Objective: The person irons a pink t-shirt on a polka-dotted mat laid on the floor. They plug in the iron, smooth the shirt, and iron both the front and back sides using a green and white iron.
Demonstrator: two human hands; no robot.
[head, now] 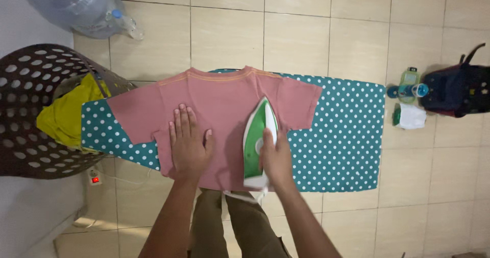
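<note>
A pink T-shirt [224, 104] lies flat on a teal ironing board with white dots [347, 135], its collar at the far side. My left hand [188, 143] rests flat and spread on the shirt's left half. My right hand [275, 158] grips the handle of a green and white iron [258, 135], which stands sole-down on the shirt's right half with its tip pointing away from me. The iron's white cord hangs down at the near edge of the board.
A dark perforated laundry basket [30, 79] with yellow cloth [66, 115] stands at the left. A large clear water bottle [81, 5] lies on the tiled floor behind it. A power strip [94, 178] sits below the board. A dark bag [459, 92] and small bottles are at the right.
</note>
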